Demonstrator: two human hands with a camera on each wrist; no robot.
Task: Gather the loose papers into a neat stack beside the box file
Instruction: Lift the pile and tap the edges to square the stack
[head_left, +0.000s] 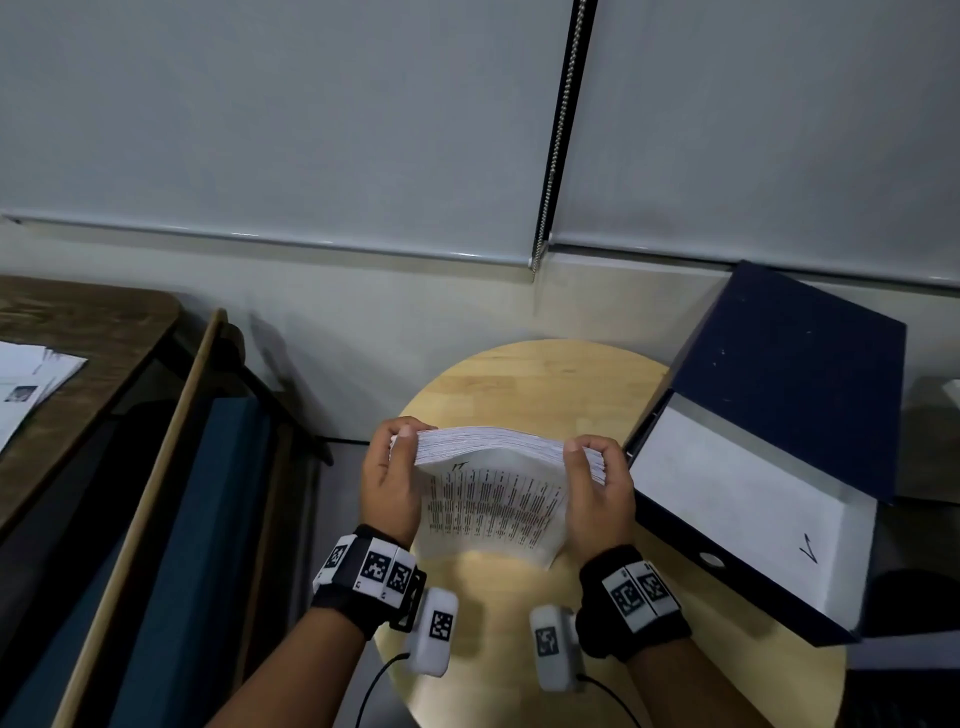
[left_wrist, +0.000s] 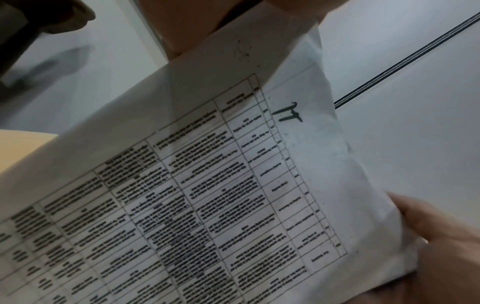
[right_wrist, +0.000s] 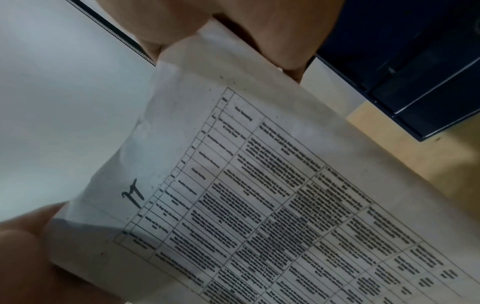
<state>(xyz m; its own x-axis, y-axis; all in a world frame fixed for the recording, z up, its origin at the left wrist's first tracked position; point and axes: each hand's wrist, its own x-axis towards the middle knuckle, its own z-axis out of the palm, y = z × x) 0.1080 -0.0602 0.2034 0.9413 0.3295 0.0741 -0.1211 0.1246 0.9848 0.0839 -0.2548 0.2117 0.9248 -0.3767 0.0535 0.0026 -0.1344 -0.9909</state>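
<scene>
Your left hand (head_left: 390, 480) and right hand (head_left: 597, 488) clamp the paper stack (head_left: 493, 499), held on edge over the round tabletop (head_left: 498, 675). Its facing sheet bears a printed table, text illegible, and a handwritten mark. The box file (head_left: 769, 447) lies open at 3 o'clock.

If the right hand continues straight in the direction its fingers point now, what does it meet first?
Probably the far part of the round table, then the wall. The right hand points away from the person, and the box file lies off to its right; depth is unclear.
</scene>
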